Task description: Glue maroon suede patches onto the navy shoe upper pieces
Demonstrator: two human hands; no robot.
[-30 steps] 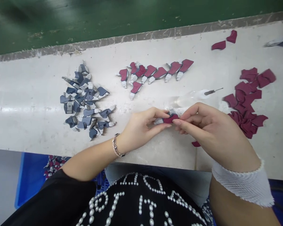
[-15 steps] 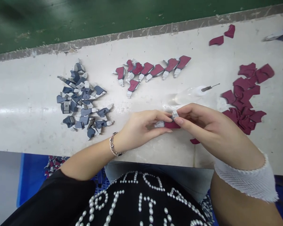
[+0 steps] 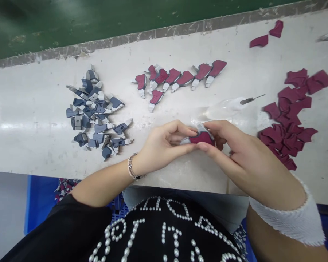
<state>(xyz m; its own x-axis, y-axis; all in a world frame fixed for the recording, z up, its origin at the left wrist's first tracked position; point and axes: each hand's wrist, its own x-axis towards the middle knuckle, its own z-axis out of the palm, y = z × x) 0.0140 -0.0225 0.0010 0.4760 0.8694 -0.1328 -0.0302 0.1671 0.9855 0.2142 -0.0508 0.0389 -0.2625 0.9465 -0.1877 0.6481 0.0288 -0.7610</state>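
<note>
Between my two hands is a small plastic part [image 3: 201, 138] with a dark red panel on its face and light grey ends. My left hand [image 3: 166, 145] pinches its left side between thumb and fingers. On the other side, the thumb and fingers of my right hand [image 3: 232, 145] close on it. Fingers cover some of its edges. Just beyond the hands lies a clear-white bottle [image 3: 226, 108] with a thin needle tip. Further back, several similar red-faced parts [image 3: 186, 77] lie in a slanting row.
A heap of blue-grey and light grey parts [image 3: 94, 112] lies on the left of the white table [image 3: 30, 120]. Loose dark red panels [image 3: 289, 112] are piled on the right, with two more [image 3: 259, 41] at the back. A blue bin [image 3: 41, 200] stands below the front edge.
The held part has been turned, so its red face now shows more fully upward. Both hands stay closed on it. The view has shifted slightly.
</note>
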